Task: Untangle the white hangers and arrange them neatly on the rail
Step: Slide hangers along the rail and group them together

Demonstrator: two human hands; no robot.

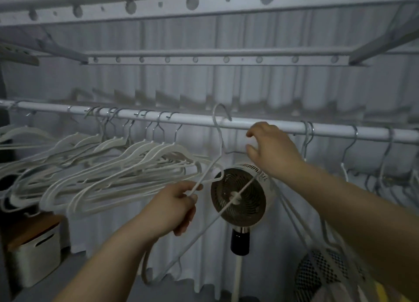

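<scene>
Clearance on the white metal rail (292,128): a bare stretch lies between the crowded bunch of white plastic hangers (127,165) at left and four steel hooks (307,133) at right. One loose white hanger (219,136) stands with its hook just above that stretch, its arm pinched in the left hand (172,207). Right hand (272,149) curls beside the rail; its hold cannot be told.

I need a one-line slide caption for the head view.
Left hand grips a white hanger, hook at the rail; right hand alongside.
</scene>
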